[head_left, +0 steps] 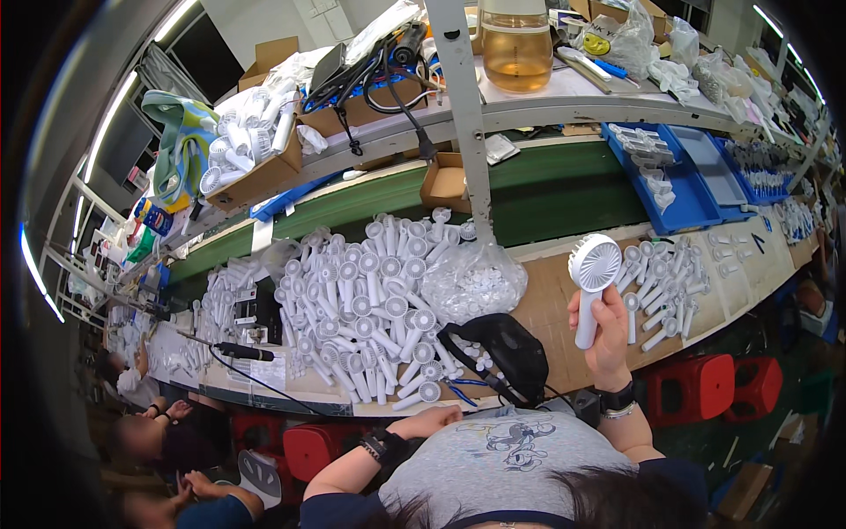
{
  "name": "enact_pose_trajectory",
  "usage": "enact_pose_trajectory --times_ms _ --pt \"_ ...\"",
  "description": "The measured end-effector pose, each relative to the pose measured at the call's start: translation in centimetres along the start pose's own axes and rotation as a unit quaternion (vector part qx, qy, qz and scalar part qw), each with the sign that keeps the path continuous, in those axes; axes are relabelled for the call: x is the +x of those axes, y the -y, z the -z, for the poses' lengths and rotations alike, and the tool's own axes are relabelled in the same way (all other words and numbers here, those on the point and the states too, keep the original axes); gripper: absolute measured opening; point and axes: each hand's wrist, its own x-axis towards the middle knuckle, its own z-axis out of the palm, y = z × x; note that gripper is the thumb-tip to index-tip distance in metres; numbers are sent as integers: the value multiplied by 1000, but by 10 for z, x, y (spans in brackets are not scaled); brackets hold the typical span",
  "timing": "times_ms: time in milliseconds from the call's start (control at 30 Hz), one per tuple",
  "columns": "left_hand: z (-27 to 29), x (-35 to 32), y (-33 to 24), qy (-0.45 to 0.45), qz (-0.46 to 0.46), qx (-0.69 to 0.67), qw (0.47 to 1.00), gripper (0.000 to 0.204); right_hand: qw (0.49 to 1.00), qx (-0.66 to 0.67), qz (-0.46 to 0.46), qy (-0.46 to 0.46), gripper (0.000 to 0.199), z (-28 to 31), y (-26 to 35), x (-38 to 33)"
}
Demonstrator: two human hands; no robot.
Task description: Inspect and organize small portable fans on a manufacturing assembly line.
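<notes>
Tube lights (107, 123) glow at upper left near dark window panes (211, 48) and pale wall (260, 18); shelf (564, 112) spans above cardboard-covered tabletop (551, 304); red stools (692, 388) stand on dark green floor (705, 445).

Factory workshop — heaped white fans (361, 306), red stools (696, 388), half-hidden green belt (551, 194), apparently a conveyor.

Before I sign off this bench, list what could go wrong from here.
The white fan might drop if the right grip loosens.
The piled fans reach near the bench edge; some could slide off.
The container of amber liquid on the shelf could spill if knocked.
</notes>
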Motion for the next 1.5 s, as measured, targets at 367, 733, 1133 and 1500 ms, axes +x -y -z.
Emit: enact_pose_trajectory --times_ms 367,733,1133,1500 --pt "-11 -61 -17 -140 -220 165 951 44 1000 -11 -2 -3 35 1 7 0" --pt "-42 -57 -5 -119 -191 157 962 44 1000 -4 -8 0 35 -3 6 4" --pt "-36 -55 -2 -54 -172 139 974 43 998 29 -59 -13 30 -1 -7 8" --pt "-35 -54 10 60 -158 125 978 43 997 16 -68 -14 28 2 -14 12"
